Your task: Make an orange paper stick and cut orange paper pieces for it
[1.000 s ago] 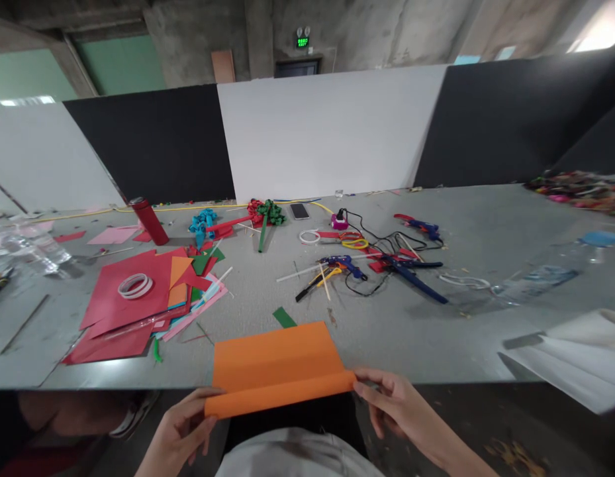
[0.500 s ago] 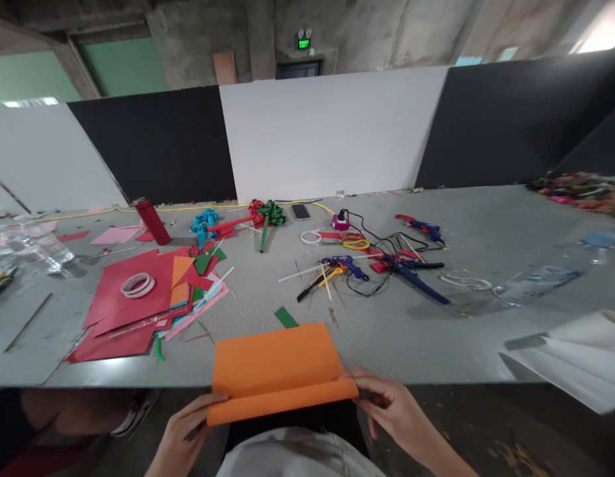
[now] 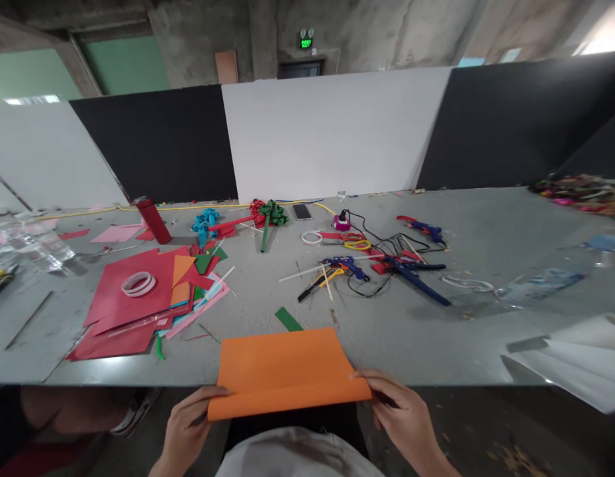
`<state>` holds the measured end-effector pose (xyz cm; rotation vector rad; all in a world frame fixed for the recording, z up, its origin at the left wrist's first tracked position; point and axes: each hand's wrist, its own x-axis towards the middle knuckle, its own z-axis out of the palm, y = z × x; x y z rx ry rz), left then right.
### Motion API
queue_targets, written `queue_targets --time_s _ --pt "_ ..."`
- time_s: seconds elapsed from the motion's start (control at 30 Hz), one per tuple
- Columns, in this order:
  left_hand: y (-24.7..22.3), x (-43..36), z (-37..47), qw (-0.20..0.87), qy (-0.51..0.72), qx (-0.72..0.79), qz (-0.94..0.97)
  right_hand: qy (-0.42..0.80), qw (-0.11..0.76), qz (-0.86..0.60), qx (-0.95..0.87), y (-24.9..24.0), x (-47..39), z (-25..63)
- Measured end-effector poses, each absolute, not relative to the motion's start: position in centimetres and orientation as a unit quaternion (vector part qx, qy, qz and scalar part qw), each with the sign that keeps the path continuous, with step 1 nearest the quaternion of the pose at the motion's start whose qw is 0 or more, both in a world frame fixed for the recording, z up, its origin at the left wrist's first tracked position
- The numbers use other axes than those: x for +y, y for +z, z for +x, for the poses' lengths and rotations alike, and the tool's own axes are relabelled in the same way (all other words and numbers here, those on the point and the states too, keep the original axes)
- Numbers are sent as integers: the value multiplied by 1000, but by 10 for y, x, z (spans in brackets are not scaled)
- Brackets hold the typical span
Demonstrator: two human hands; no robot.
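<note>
An orange paper sheet (image 3: 287, 364) lies partly on the front edge of the grey table, its near side curled over into a loose fold. My left hand (image 3: 190, 421) pinches the fold's left end, thumb beneath and fingers on top. At the right end, my right hand (image 3: 399, 414) grips the same sheet between thumb and fingers. Just behind the sheet is a green paper strip (image 3: 288, 319).
Red sheets (image 3: 123, 305) with white tape rolls (image 3: 138, 284) are at left, near a red bottle (image 3: 153, 220). Glue guns (image 3: 349, 266), pliers (image 3: 421, 285) and cables sit right of centre. White paper (image 3: 580, 364) overhangs at right. A person's leg (image 3: 73, 411) shows lower left.
The orange sheet has shifted slightly right, and its curled near part looks flatter. My right hand has moved a little to the right with it; both hands keep their hold.
</note>
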<state>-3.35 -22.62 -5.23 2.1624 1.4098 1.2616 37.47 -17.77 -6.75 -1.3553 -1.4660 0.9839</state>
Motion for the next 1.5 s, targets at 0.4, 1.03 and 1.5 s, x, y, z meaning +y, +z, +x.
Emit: queue_targets --time_s 0.4,1.03,1.5 --pt "-40 -228 -19 298 436 548 649 411 445 -541 -584 -56 -169 371" --pt "-39 -224 -30 431 433 542 577 580 332 -479 -569 -37 -158 380" --pt "-17 -208 -47 218 397 425 783 491 386 -443 -643 -27 -148 389"
